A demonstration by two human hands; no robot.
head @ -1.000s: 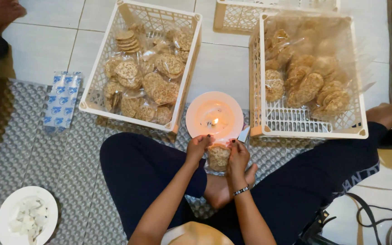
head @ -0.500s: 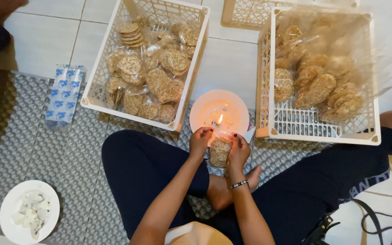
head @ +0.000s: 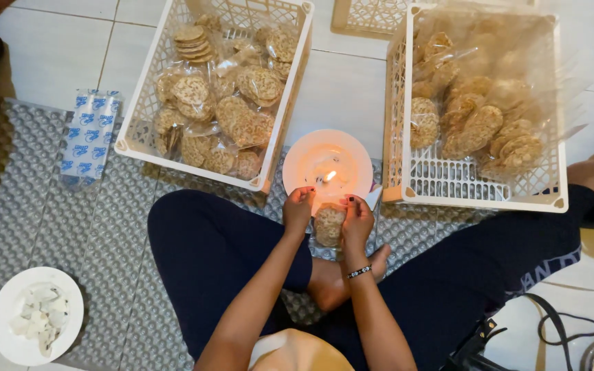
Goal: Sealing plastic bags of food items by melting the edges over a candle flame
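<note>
I sit cross-legged on a grey mat. My left hand point(head: 299, 207) and my right hand point(head: 357, 218) pinch the top edge of a small clear bag of round crackers point(head: 328, 225), holding it right beside the flame of a lit candle point(head: 327, 178). The candle stands on a white plate point(head: 307, 161) on the floor just ahead of my hands. A bracelet is on my right wrist.
A white plastic crate point(head: 144, 104) of bagged crackers stands front left; a second white crate point(head: 479, 184) with loose crackers in clear plastic stands front right. A blue-and-white packet point(head: 89, 134) lies at the left. A white plate of pale scraps point(head: 5, 316) sits near left.
The view has shifted slightly. My hands have stayed on the bag's top edge near the flame, with the bag held a little lower and closer to my lap.
</note>
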